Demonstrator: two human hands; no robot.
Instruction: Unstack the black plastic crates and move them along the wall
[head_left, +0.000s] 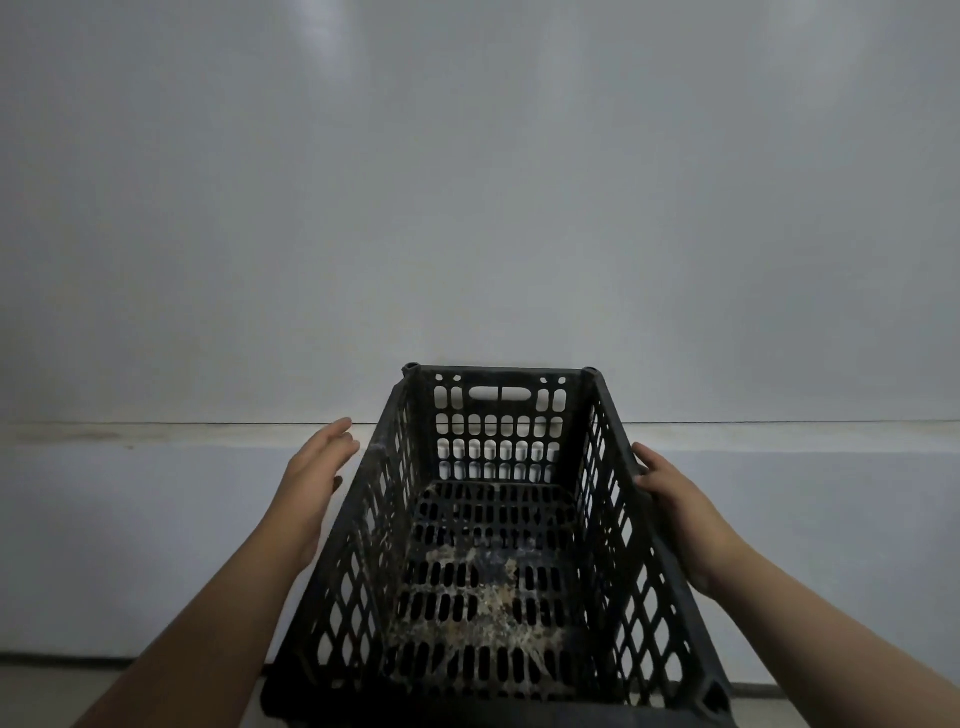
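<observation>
Nearest of all is the near end of a black plastic crate (498, 545), its bottom corners running out of the lower edge of the head view, and both forearms reach past it on either side. Its long axis points straight at the pale wall (467, 208), the far end just beside or touching it; I cannot tell which. Whether it rests on another crate or on the floor is hidden, though it seems raised, since a grey ledge (156, 434) along the wall passes behind its far end. Dried pale grime spots the slotted bottom.

Her or his right hand (675, 499) is wrapped over the right top rim about midway along, fingers curled on the edge, grasping it. On the other side the left hand (317, 467) is open and flat, fingers together, just beside the left wall but not gripping it. My guess: one side is held steady while the other palm comes in to clamp the crate evenly for lifting or setting down.
</observation>
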